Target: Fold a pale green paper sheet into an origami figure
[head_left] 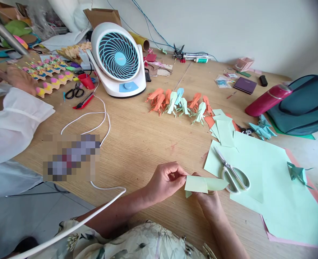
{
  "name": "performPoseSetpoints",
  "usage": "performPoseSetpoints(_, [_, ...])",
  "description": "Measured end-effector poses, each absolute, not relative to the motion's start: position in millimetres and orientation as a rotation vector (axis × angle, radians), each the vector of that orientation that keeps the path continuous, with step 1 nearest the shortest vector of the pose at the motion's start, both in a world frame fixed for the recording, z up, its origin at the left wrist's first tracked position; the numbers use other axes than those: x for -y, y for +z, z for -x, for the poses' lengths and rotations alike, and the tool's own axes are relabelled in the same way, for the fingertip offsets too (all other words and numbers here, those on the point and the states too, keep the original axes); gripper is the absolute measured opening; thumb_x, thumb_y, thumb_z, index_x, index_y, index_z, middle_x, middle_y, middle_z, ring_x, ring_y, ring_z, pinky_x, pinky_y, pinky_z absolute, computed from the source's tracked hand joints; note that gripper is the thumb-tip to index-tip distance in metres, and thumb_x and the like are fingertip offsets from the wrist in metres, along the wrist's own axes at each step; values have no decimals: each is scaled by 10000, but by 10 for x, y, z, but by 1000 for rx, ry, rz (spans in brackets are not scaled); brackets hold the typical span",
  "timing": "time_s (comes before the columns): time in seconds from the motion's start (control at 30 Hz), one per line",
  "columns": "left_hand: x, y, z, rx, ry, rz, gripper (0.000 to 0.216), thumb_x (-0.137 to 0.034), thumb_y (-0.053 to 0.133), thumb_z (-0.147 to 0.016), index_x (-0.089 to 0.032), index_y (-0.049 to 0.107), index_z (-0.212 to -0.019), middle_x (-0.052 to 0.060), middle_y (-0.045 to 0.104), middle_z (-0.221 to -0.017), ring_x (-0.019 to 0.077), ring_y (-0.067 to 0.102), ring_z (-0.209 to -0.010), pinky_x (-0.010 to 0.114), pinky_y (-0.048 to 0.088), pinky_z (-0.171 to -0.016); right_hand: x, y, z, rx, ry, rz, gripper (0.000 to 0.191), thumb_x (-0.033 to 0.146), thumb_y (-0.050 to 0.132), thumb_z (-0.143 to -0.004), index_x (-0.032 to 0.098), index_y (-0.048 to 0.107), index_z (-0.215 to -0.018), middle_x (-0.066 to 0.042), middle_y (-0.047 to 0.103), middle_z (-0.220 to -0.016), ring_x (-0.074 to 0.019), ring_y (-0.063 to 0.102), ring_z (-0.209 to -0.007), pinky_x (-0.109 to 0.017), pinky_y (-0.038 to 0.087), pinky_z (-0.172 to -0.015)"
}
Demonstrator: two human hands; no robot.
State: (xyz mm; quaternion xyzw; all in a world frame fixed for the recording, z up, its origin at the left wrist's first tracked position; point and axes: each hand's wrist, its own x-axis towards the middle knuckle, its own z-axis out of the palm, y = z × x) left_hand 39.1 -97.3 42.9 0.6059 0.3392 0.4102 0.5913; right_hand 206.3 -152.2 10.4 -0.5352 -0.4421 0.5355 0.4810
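A pale green sheet of paper (199, 184), partly folded, is held over the front of the table. My left hand (165, 181) pinches its left edge between thumb and fingertips. My right hand (208, 203) grips it from below, its fingers mostly hidden behind the paper. White-handled scissors (233, 172) lie just right of it on large light green sheets (277, 180). Farther back is a stack of small green paper pieces (225, 131). Left of that stack stands a row of folded paper figures (179, 102) in orange, pale green and blue.
A white fan (118, 54) stands at the back, its cable (109, 122) looping across the table. A red cutter (83, 101) and black scissors (74, 92) lie left. A pink bottle (268, 100) and teal bag (304, 104) are right. Another person's sleeve (18, 115) reaches in from the left.
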Motion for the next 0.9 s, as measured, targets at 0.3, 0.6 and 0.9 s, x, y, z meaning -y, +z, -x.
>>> performPoseSetpoints(0.3, [979,420,-378,-776,977,-1532,116,-199,610,-857,-122,647,-778,13,596,-707,86,524,-631,176,403,-572,1535,57,-2085,1125,1306,1282,330,435,702,-821,203,517,-676,14,508,-640,-138,430,-607,-270,371,-578])
performPoseSetpoints(0.6, [988,446,-387,-798,1019,-1587,85,-111,576,-812,-134,607,-736,-14,548,-674,74,481,-598,172,372,-544,1527,111,-2065,1166,1304,1292,335,459,687,-817,202,527,-675,12,512,-649,-141,441,-606,-270,377,-574])
performPoseSetpoints(0.9, [992,396,-350,-790,1032,-1746,84,-149,578,-853,-133,649,-810,10,572,-712,86,495,-619,194,356,-546,1509,162,-2037,1131,1303,1236,320,447,711,-799,203,545,-676,8,540,-626,-141,464,-581,-266,389,-551])
